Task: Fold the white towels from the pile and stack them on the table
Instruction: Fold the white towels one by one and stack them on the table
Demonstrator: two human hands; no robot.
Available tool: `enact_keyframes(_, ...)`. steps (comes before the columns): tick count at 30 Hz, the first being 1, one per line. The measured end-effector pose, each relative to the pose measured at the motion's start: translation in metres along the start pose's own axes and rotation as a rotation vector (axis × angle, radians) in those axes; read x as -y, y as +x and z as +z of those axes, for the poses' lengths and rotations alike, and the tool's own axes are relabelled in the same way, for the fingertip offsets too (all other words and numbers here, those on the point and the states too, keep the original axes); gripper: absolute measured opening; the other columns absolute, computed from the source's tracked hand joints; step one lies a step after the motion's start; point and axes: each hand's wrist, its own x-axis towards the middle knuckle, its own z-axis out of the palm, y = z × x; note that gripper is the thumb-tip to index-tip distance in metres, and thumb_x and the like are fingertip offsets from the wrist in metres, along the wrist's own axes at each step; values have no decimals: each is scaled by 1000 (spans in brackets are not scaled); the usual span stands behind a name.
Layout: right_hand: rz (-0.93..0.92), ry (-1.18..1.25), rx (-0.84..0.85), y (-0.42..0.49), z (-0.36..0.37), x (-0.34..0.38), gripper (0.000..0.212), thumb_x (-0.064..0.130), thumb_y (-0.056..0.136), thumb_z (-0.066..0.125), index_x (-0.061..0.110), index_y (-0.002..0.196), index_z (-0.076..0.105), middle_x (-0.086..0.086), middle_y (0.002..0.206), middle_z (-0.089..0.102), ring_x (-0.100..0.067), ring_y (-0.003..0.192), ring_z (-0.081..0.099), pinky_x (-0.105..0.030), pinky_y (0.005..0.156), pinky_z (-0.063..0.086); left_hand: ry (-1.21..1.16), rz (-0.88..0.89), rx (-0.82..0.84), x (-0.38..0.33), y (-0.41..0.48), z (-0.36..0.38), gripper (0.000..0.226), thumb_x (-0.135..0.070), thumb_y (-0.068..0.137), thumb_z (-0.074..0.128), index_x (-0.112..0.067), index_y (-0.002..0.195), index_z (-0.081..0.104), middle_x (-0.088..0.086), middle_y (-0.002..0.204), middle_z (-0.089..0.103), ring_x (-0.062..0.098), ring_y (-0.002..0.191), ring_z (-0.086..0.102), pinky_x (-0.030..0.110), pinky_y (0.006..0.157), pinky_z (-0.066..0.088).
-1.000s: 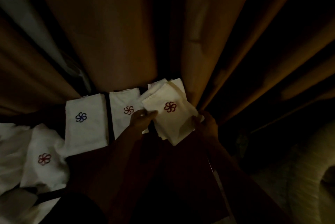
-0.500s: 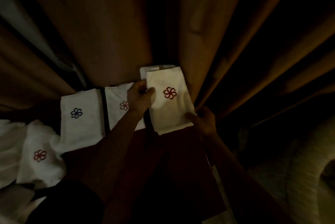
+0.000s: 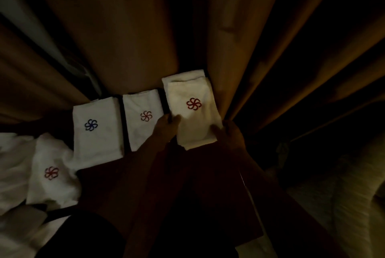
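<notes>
The left hand (image 3: 166,127) pinches the near left edge of the folded red-flower towel (image 3: 193,113). The right hand (image 3: 232,135) clamps its fingers (image 3: 216,129) on the near right corner. Between them, the towel lies atop another folded towel (image 3: 183,74) on the dark surface (image 3: 208,184).

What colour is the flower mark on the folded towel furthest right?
Red: the flower mark on the white towel, head view.

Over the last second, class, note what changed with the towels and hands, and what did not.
The red-flower towel, held skewed a second ago, was turned square and set down onto the right stack. The left hand slid nearer along its left edge; the right hand still holds its near right corner. The other folded towels and the pile stayed put.
</notes>
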Motion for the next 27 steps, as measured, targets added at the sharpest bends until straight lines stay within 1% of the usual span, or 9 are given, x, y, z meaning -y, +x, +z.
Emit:
enact_keyframes(3, 47, 113, 52, -3, 4, 0, 53, 50, 98, 56, 19, 140, 52, -2, 127, 59, -19, 105, 56, -33, 82, 47, -194, -153, 15, 0, -13, 14, 48, -41, 102, 50, -16, 143, 48, 8, 138, 51, 33, 125, 50, 52, 100, 49)
enact_keyframes(6, -8, 224, -1, -8, 2, 1, 43, 42, 101, 54, 16, 135, 57, 3, 115, 60, -18, 105, 57, -35, 86, 47, -256, -150, -22, -6, -18, 21, 48, -39, 104, 46, -17, 147, 44, 6, 141, 49, 32, 126, 50, 53, 101, 49)
enact_keyframes(8, -41, 224, -21, -6, 1, -3, 41, 43, 101, 54, 16, 131, 60, -1, 116, 64, -24, 108, 61, -42, 90, 51, -299, -149, -19, -4, -19, 23, 46, -38, 104, 45, -20, 147, 44, 4, 139, 51, 30, 124, 51, 52, 101, 50)
enact_keyframes(13, -53, 116, 32, -8, 1, -7, 48, 49, 100, 52, 17, 135, 55, -8, 126, 62, -28, 113, 61, -49, 96, 52, -206, -113, -8, 7, -24, 25, 46, -37, 105, 42, -26, 149, 40, 7, 147, 45, 32, 131, 45, 52, 108, 43)
enact_keyframes(15, -89, 57, -25, -12, 1, -3, 53, 47, 99, 55, 17, 142, 49, -7, 135, 58, -28, 119, 58, -44, 96, 52, -144, -41, 11, 7, -25, 19, 47, -36, 105, 44, -23, 150, 40, 7, 148, 46, 30, 133, 45, 42, 109, 41)
enact_keyframes(19, -303, -59, -188, -24, 3, 8, 57, 41, 94, 64, 21, 144, 45, -4, 141, 53, -25, 124, 55, -40, 96, 51, -39, 132, 30, 3, -30, -2, 49, -34, 101, 55, -18, 146, 46, -5, 136, 54, 14, 128, 49, 25, 92, 40)
enact_keyframes(21, -432, -87, -182, -32, 8, 19, 59, 43, 92, 67, 20, 142, 48, -4, 142, 52, -25, 126, 53, -44, 98, 52, -13, 152, 18, 3, -34, -17, 57, -38, 98, 60, -18, 148, 42, -11, 137, 48, 9, 128, 45, 27, 97, 40)
enact_keyframes(25, -657, -175, -225, -50, 40, 41, 55, 34, 84, 76, 8, 130, 59, -16, 132, 61, -31, 122, 58, -44, 99, 52, 40, 179, -32, 10, -52, -55, 78, -40, 89, 72, -21, 154, 34, 0, 156, 37, 22, 139, 40, 37, 116, 35)
enact_keyframes(27, -658, -208, -170, -63, 60, 56, 59, 39, 82, 77, 6, 129, 62, -14, 129, 63, -29, 120, 60, -43, 100, 51, 122, 241, -46, 16, -66, -79, 77, -37, 88, 74, -21, 152, 36, 0, 153, 42, 16, 136, 42, 28, 114, 33)
